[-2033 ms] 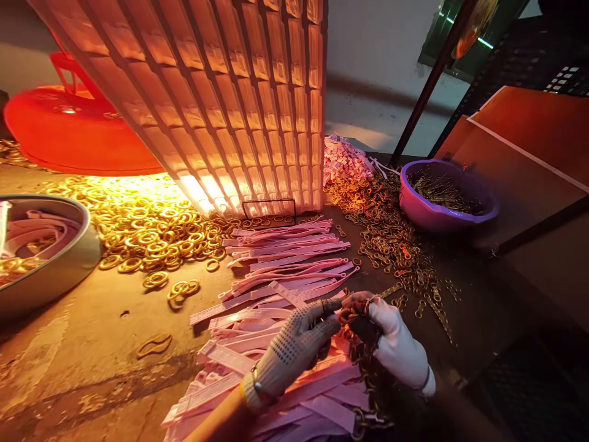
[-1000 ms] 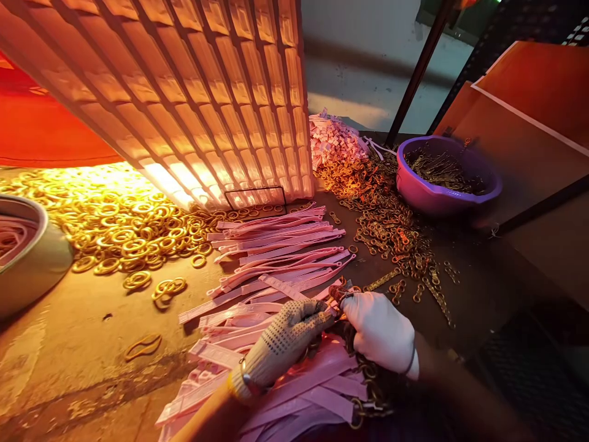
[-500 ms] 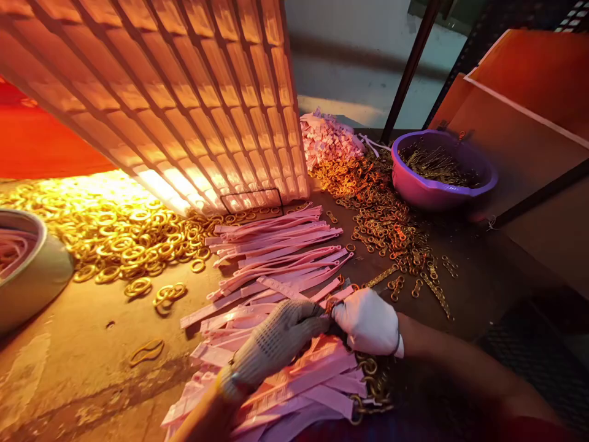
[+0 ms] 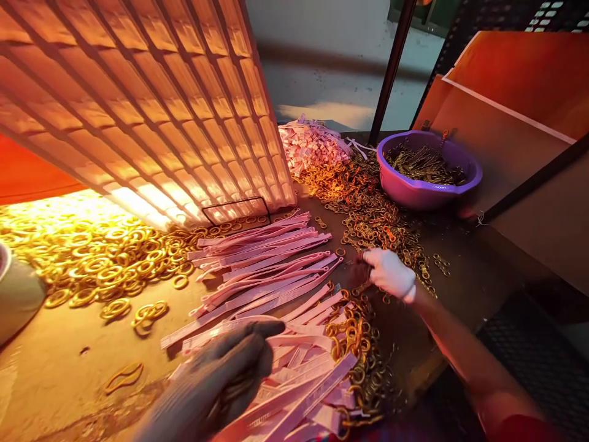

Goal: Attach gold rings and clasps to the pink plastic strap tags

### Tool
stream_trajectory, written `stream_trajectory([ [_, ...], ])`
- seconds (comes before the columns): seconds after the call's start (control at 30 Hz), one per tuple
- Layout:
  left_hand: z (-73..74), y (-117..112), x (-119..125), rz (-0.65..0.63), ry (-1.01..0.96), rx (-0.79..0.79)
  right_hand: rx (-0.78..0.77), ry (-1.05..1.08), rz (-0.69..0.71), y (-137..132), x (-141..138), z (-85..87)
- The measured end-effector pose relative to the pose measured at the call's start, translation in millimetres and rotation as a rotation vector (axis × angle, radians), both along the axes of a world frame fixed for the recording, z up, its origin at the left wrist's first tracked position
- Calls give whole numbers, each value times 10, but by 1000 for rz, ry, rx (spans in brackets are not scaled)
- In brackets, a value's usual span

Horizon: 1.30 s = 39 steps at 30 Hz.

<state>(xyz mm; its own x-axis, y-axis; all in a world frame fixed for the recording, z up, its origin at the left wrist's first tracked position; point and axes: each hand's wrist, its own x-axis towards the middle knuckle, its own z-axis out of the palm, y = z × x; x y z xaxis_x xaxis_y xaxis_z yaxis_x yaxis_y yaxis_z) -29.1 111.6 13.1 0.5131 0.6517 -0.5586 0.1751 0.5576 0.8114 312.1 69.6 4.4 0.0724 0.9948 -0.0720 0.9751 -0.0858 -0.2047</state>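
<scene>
My left hand (image 4: 223,368), in a pale knit glove, hovers over the near pile of pink straps (image 4: 299,374). Its index finger points right, the others are loosely bent, and nothing shows in its grasp. Gold rings and clasps (image 4: 356,337) are fixed to the right ends of these straps. My right hand (image 4: 389,273), gloved in white with dark fingertips, is beside the near edge of the loose gold clasps (image 4: 372,209). Motion smears its fingertips, so I cannot make out whether they hold anything. Farther back lies a row of pink straps (image 4: 267,245) without rings.
Loose gold rings (image 4: 115,252) are heaped at left, near a pale tub (image 4: 18,301). A ribbed translucent panel (image 4: 184,110) stands behind them. At back right, a purple basin (image 4: 423,190) holds dark metal pieces. A pink heap (image 4: 313,144) lies behind the clasps. A rubber band (image 4: 124,377) lies at front left.
My hands have parted from where they met over the straps. My right hand has moved up and right to the clasps; my left has drawn back toward me and opened. The view has shifted slightly.
</scene>
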Motion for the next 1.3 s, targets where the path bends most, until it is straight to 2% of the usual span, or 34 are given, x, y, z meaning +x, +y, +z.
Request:
stream_trajectory([
  [0.07,-36,10,278,60,-153,-181,11,-137,-172,265,148,-186],
  [0.13,-95,45,481,59,-291,-358,8,-198,-249,467,229,-369],
  [0.2,-161,79,581,34,-394,-451,-6,-229,-299,582,265,-509],
  [0.33,-251,83,576,27,-418,-456,-3,-232,-382,634,319,-619],
  [0.5,-305,11,552,27,-347,-368,74,-151,-455,533,319,-551],
  [0.6,-337,-14,573,0,-313,-272,116,-50,-376,327,119,-466],
  [0.67,-352,-17,580,-48,-293,-197,163,112,-214,137,-116,-392],
  [0.77,-358,-10,573,-87,-303,-146,304,421,128,-131,-520,-241],
  [0.8,-357,-7,569,-84,-315,-139,341,469,221,-196,-639,-183],
  [0.87,-351,-3,562,-95,-332,-118,380,478,316,-273,-823,-69],
  [0.93,-351,-2,559,-130,-322,-96,365,476,308,-274,-924,25],
  [1.0,-364,-1,561,-133,-304,-96,286,521,278,-213,-963,89],
  [1.17,-430,-10,563,-117,-361,-139,-27,907,335,-17,-1001,85],
  [1.23,-423,-25,571,-118,-390,-147,-62,1095,233,6,-1037,8],
  [1.3,-385,-51,591,-113,-420,-140,-10,1218,85,-7,-1079,-90],
])
